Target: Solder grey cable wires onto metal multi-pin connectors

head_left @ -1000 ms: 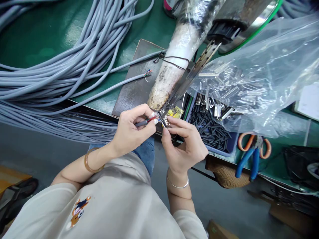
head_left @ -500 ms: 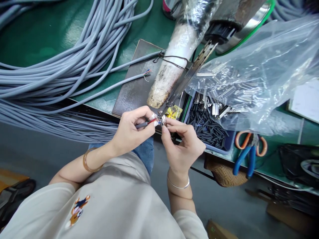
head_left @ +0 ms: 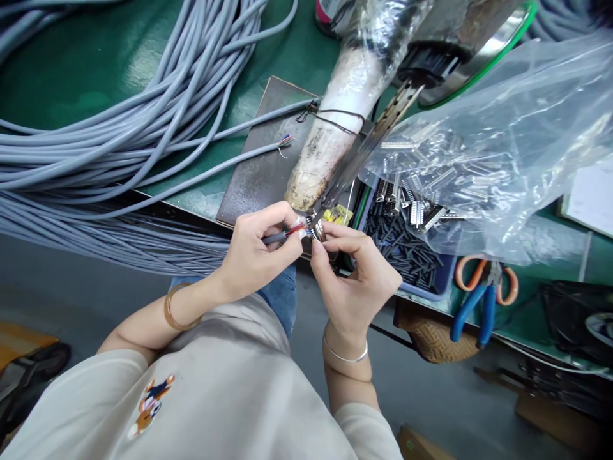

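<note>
Between thumb and fingers, my left hand point(head_left: 261, 252) pinches the stripped end of a grey cable point(head_left: 274, 238), whose red and other thin wires fan out at the fingertips. My right hand point(head_left: 352, 271) is closed on a small metal multi-pin connector point(head_left: 317, 227), held against those wires. Just above the connector, the tip of a soldering iron point(head_left: 366, 150) comes down close to it; whether they touch I cannot tell. A white, scorched tube point(head_left: 318, 144) with black wire tied round it lies beside the iron.
Coils of grey cable point(head_left: 158, 134) cover the bench's left. Another stripped cable end point(head_left: 285, 142) rests on a dark plate point(head_left: 258, 176). A blue tray point(head_left: 443, 281) holds black sleeves point(head_left: 402, 249) and connectors under a plastic bag point(head_left: 517, 140). Blue-handled pliers point(head_left: 486, 306) and orange-handled scissors point(head_left: 511, 287) hang over the edge.
The view has shifted slightly. Both hands keep their grips on the cable and connector, with the wires and pins still close together near the iron's tip.
</note>
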Available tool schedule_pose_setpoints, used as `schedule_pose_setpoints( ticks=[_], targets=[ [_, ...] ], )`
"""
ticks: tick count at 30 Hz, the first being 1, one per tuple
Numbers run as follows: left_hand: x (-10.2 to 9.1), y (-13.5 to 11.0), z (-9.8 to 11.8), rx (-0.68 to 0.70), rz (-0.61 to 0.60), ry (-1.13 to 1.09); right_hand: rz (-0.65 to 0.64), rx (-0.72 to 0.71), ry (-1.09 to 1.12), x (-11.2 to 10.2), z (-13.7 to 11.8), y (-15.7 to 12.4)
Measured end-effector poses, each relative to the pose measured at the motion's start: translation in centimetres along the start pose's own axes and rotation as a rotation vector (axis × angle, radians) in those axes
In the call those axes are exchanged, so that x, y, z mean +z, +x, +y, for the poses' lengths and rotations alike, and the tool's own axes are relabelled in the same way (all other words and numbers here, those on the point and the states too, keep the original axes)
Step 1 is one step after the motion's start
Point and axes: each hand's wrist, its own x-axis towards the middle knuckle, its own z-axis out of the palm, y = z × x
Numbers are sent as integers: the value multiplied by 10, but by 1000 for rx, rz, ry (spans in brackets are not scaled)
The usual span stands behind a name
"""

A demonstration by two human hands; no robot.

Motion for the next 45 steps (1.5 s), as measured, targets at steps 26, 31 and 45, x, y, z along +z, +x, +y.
schedule_pose_setpoints(
  ticks=[26, 31, 45],
  targets=[
    [1, -8, -2, -146, 9, -47, -11, -80, -115, -2, -4, -6],
    [3, -3, 1, -149, 67, -70, -33, -12, -71, 1, -4, 0],
    [2, -2, 8, -169, 33, -27, -44, -101, -102, -5, -5, 3]
  ],
)
